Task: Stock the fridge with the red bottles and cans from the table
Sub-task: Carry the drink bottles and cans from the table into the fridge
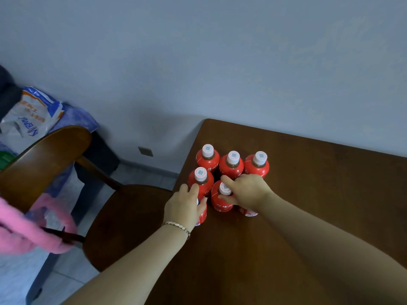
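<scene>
Several red bottles with white caps stand clustered near the left edge of the brown table (308, 194). The back row holds three (231, 167). My left hand (185, 205) is wrapped over the top of the front left bottle (202, 216), hiding its cap. My right hand (244, 190) pinches the neck of the middle front bottle (221, 202) with thumb and forefinger, and covers another bottle (250, 212) beside it. One bottle (200, 179) stands free just behind my left hand. No cans and no fridge are in view.
A dark wooden chair (123, 219) stands left of the table, its backrest (44, 164) further left. Something pink (33, 230) lies at the lower left. A white printed bag (33, 115) sits on blue cloth by the wall. A wall (242, 62) runs behind the table.
</scene>
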Demonstrator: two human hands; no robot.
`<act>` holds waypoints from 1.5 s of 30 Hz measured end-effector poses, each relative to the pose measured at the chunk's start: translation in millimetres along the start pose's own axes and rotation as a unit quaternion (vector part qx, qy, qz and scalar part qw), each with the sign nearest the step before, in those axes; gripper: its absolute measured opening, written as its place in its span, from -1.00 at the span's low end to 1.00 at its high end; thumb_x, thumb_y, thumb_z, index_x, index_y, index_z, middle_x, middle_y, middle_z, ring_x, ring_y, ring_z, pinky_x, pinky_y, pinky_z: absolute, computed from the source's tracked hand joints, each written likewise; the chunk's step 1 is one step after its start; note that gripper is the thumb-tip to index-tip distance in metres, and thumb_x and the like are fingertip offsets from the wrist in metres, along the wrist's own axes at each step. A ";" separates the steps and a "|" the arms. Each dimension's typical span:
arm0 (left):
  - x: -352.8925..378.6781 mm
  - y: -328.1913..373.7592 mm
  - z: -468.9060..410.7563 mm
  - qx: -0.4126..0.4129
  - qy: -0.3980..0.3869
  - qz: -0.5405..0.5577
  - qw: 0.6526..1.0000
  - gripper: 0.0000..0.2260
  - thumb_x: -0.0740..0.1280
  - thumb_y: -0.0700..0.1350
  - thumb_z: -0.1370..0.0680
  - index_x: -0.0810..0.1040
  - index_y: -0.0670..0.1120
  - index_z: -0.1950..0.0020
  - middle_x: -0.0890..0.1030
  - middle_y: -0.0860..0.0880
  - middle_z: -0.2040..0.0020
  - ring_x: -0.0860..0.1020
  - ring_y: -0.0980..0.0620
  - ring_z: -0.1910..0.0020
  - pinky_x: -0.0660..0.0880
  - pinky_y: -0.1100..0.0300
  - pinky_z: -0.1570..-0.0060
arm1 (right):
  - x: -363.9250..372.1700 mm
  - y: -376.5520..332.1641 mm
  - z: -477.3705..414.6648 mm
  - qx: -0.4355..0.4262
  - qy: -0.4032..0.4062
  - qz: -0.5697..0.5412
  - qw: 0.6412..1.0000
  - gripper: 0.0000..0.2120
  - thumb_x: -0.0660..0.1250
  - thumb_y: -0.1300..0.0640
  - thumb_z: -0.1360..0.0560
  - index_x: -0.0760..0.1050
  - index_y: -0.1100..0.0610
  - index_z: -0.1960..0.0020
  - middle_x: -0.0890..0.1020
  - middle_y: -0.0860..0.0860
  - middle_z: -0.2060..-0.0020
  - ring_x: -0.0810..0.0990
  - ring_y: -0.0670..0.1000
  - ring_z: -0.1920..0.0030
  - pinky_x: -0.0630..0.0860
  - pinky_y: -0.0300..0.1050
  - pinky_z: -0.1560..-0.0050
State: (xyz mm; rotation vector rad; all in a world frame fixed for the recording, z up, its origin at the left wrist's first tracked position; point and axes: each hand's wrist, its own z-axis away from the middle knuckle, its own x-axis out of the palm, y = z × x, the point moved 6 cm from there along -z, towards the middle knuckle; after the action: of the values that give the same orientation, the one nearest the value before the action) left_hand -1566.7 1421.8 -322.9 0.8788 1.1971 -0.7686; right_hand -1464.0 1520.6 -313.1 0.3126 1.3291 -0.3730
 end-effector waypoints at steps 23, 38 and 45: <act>-77.8 81.5 205.5 -0.222 0.015 -0.032 0.974 -0.58 0.17 0.25 -0.53 0.35 -0.03 -0.22 0.56 -0.03 -0.14 0.57 0.00 -0.10 0.53 0.19 0.09 | -49.5 -20.8 220.6 0.062 -0.073 -0.058 0.994 -0.53 0.22 -0.14 -0.51 0.32 0.19 -0.23 0.56 0.05 0.06 0.57 0.08 0.08 0.42 -0.13 0.22; -97.0 96.0 607.2 -0.489 0.046 -0.061 0.869 -0.72 0.14 0.07 -0.55 0.45 -0.11 -0.08 0.60 -0.09 -0.07 0.56 -0.11 -0.06 0.42 0.18 0.11 | -103.3 -285.4 437.1 -0.358 -0.061 0.083 0.928 -0.47 0.23 -0.20 -0.51 0.35 0.13 -0.33 0.52 0.08 -0.20 0.51 0.09 -0.18 0.46 -0.08 -0.18; -66.4 141.0 877.4 -0.670 0.048 -0.031 0.740 -0.73 0.12 0.07 -0.56 0.40 -0.11 -0.05 0.59 -0.09 -0.06 0.56 -0.13 -0.05 0.37 0.17 0.15 | -82.0 -460.0 630.7 -0.564 -0.012 0.126 0.816 -0.55 0.22 -0.16 -0.47 0.52 0.16 -0.16 0.59 0.13 -0.13 0.57 0.16 -0.14 0.46 -0.10 -0.05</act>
State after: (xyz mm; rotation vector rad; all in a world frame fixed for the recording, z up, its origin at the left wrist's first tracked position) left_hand -1065.8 713.2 -119.9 -0.3548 1.4710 0.2224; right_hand -1126.4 844.1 -102.5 -0.5220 1.2501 0.6573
